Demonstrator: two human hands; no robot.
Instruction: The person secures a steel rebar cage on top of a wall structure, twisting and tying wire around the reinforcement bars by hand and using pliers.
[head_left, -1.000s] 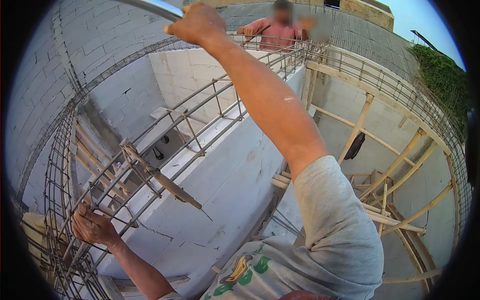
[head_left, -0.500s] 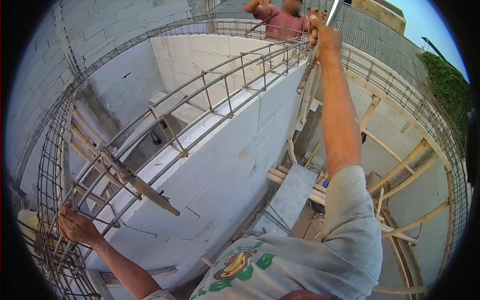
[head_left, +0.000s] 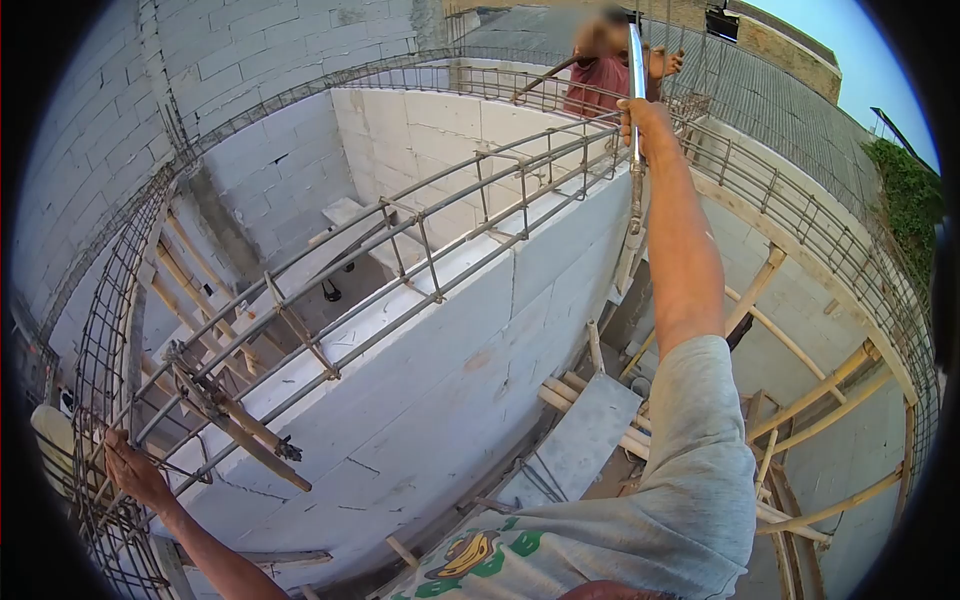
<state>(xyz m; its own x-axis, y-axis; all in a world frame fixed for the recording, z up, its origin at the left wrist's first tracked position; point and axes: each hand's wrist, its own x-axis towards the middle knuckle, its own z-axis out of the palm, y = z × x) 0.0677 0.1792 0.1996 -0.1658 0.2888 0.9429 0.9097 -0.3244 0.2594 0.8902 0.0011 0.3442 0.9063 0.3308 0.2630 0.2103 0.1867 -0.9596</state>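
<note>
Block wall, rebar cage, co-worker, metal bar

The pale wall runs near left to far right, the cage above it. The co-worker stands far off. My right hand grips the upright bar; my left hand touches near-left rebar, its closure unclear. A slipping grip could drop the bar towards the co-worker. Green shirt lettering is unreadable.
</note>
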